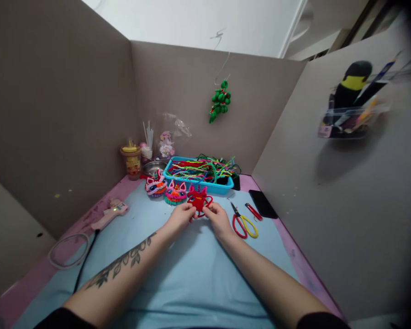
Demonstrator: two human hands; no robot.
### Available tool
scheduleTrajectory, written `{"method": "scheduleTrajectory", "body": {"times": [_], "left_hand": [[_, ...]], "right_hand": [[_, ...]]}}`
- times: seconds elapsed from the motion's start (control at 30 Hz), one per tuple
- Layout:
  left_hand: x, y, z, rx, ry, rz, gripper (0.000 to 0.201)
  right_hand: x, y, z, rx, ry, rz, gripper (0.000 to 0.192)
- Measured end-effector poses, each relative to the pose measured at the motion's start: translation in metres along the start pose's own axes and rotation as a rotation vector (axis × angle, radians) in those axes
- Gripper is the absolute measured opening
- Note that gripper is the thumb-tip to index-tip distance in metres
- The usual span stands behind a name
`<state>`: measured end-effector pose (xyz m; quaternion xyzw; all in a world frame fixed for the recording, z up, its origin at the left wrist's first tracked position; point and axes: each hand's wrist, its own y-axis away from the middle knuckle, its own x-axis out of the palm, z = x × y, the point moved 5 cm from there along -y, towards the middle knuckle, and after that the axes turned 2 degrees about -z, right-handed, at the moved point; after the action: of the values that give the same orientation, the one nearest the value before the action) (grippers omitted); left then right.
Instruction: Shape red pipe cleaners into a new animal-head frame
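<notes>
Both my hands meet over the middle of the light blue mat (192,274). Between them I hold a small red and pink pipe-cleaner figure (199,198) with pointed ears. My left hand (180,217) grips its left side and my right hand (219,218) grips its right side. Two finished colourful pipe-cleaner faces (165,189) lie just behind on the left. A blue tray (198,182) full of loose pipe cleaners stands right behind the figure.
Scissors with red and yellow handles (242,224) and a red tool (253,211) lie to the right, beside a black phone (263,203). A pink glue gun (110,213) with its cord lies left. Cups and a bowl stand at the back. Cardboard walls enclose the desk.
</notes>
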<state>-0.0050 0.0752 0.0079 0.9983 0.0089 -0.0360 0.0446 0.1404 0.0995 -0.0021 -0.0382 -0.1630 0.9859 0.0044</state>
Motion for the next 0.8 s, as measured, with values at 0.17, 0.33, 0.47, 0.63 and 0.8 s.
{"method": "scheduleTrajectory", "body": {"times": [0.17, 0.33, 0.47, 0.63, 0.8], "left_hand": [[0.009, -0.021, -0.01, 0.115, 0.045, 0.002, 0.026], [0.017, -0.035, -0.001, 0.151, 0.095, 0.037, 0.028], [0.017, -0.03, 0.008, 0.107, 0.015, 0.145, 0.032], [0.015, -0.024, 0.005, 0.055, 0.039, 0.212, 0.036], [0.016, -0.024, 0.006, 0.025, 0.014, 0.244, 0.035]], "right_hand": [[-0.002, -0.015, 0.006, -0.051, 0.043, -0.085, 0.03], [-0.01, -0.017, 0.0, -0.022, 0.09, -0.127, 0.029], [-0.015, -0.011, -0.009, 0.034, 0.098, -0.099, 0.027], [-0.012, -0.006, -0.001, 0.078, 0.033, -0.025, 0.026], [-0.01, -0.004, 0.002, 0.135, -0.014, 0.038, 0.024]]}}
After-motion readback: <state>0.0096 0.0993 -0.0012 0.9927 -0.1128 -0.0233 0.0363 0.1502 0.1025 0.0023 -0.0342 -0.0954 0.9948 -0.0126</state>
